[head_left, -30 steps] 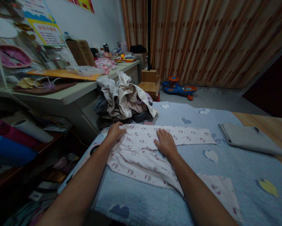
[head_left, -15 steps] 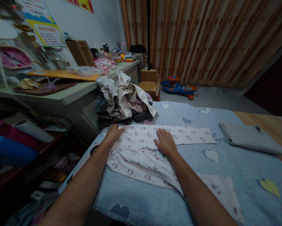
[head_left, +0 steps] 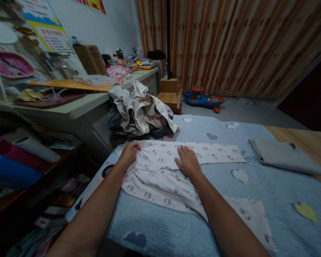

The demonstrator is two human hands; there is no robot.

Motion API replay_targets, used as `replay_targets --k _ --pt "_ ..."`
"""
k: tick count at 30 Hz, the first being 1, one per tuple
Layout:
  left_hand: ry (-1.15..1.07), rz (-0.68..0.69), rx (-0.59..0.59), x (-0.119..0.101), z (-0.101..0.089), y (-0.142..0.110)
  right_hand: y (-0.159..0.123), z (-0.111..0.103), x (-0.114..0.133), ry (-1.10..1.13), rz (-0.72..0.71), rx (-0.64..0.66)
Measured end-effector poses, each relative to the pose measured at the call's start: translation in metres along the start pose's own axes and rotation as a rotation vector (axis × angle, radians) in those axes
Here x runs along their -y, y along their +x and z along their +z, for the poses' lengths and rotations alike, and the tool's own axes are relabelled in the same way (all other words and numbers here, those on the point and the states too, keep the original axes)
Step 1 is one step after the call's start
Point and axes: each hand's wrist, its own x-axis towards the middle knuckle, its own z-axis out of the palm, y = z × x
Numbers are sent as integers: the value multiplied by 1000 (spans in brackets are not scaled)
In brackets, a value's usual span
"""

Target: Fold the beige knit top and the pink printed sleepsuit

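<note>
A pair of white pajama pants with a small pink and red cartoon print lies spread on the blue bedspread. One leg stretches straight to the right; the other runs toward me, bunched and partly under my right forearm. At the waistband end, my left hand is closed, pinching the far corner of the cloth. My right hand rests flat on the upper leg, fingers stretched out. To the right sits a folded grey garment.
A heap of crumpled clothes lies beyond the pants, against a cluttered desk on the left. A blue and orange ride-on toy stands on the floor before the curtains. The bedspread has heart shapes.
My left hand has closed more on the waistband corner and shifted slightly. My right hand stays flat on the leg of the pants.
</note>
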Motion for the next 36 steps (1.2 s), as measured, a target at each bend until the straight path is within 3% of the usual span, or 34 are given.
replay_targets --k 3,6,8,12,15,19,22,27,32,36 --pt "85 84 4 1 -1 2 0 0 0 -1 -4 -3" --pt "351 186 29 1 1 -1 0 -1 0 -1 -3 -3" --pt "554 181 32 -2 3 -6 -1 -2 0 3 -1 2" --pt "802 123 -109 -19 7 -20 -1 -2 0 12 3 18" --pt "828 192 -138 -36 15 -27 0 0 0 14 4 11" --pt "711 460 112 -47 38 -29 0 1 -1 14 1 11" --pt "649 546 251 -45 57 -30 0 1 -1 19 0 12" --pt "693 396 254 -34 68 -34 0 -1 0 29 9 7" --pt "742 203 206 -32 57 -32 -1 -3 1 35 13 3" --pt "787 35 190 -43 51 -32 -1 -4 2 32 18 1"
